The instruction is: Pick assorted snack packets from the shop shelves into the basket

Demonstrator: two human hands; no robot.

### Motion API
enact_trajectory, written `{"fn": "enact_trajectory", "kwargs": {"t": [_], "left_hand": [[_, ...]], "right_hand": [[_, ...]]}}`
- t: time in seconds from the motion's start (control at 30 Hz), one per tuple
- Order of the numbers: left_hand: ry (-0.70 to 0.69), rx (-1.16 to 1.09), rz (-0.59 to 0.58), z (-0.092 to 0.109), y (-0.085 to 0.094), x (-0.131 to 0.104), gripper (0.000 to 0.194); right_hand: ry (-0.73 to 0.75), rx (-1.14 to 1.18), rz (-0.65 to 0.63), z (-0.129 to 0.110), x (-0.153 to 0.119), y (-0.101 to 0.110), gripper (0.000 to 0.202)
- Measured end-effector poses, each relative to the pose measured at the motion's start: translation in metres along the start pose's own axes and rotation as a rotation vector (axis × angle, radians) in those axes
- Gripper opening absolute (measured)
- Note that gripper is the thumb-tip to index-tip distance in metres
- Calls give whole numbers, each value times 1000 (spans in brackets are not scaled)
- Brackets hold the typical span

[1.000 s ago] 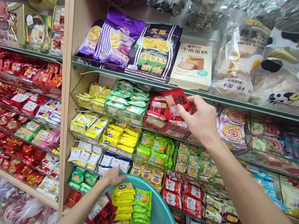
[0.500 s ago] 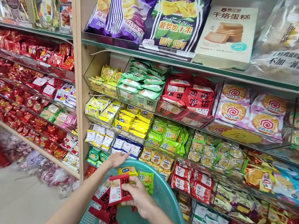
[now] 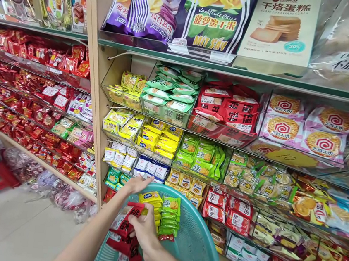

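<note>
The tall rack of pale wood with clear plastic trays (image 3: pixel 95 55) stood beyond both hands' fingers; its open tray of glossy red packets (image 3: pixel 228 107) lay above and to the right of them. Nearer, the round teal plastic basket (image 3: pixel 197 228) sat below the fingers.

The left hand (image 3: pixel 137 185) lay at the basket's far-left rim; how firmly its fingers gripped could not be told. The right hand (image 3: pixel 145 230) had come down from that tray since a second earlier, so its load seemed almost placed. Its fingers were nearly closed, thumb on top, around a flat red packet with black lettering (image 3: pixel 126 217), over more red packets (image 3: pixel 130 258) just below.

Beyond and right of these fingers stood stacked yellow packets (image 3: pixel 151 197) and bright green packets (image 3: pixel 170 217). The left forearm hemmed them in on the left; bare basket bottom opened to their right, bounded by the raised rim.
</note>
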State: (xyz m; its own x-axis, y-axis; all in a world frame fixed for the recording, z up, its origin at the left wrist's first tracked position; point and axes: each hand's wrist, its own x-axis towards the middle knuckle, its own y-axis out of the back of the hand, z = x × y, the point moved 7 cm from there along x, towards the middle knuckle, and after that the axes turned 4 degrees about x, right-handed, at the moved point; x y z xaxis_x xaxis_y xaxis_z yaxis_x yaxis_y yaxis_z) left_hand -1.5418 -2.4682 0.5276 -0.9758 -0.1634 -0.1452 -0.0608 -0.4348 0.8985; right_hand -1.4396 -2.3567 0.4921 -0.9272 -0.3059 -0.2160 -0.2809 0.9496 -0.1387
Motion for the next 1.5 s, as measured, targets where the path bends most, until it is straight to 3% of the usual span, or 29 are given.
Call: {"fn": "enact_trajectory", "kwargs": {"t": [0.13, 0.27, 0.53, 0.73, 0.9, 1.13, 1.27, 1.37, 1.5], "left_hand": [[18, -25, -20, -3, -2, 0, 96], [24, -35, -14, -8, -2, -1, 92], [10, 8, -4, -5, -2, 0, 81], [-20, 57, -11, 3, -7, 3, 75], [-33, 69, -22, 7, -5, -1, 77], [-23, 82, -20, 9, -1, -11, 78], [-28, 81, -26, 11, 0, -13, 76], [-34, 82, -17, 10, -1, -14, 77], [-24, 95, -17, 8, -3, -13, 79]], "right_hand": [[36, 46, 1, 1, -3, -2, 58], [81, -79, -53, -3, -3, 1, 60], [305, -306, 65, -3, -8, 28, 25], [377, -414, 78, -2, -10, 30, 26], [401, -501, 87, 1, 0, 35, 22], [297, -265, 80, 13, 9, 37, 24], [295, -277, 116, 18, 16, 36, 29], [388, -402, 156, 5, 11, 39, 28], [702, -674, 123, -36, -22, 28, 20]]}}
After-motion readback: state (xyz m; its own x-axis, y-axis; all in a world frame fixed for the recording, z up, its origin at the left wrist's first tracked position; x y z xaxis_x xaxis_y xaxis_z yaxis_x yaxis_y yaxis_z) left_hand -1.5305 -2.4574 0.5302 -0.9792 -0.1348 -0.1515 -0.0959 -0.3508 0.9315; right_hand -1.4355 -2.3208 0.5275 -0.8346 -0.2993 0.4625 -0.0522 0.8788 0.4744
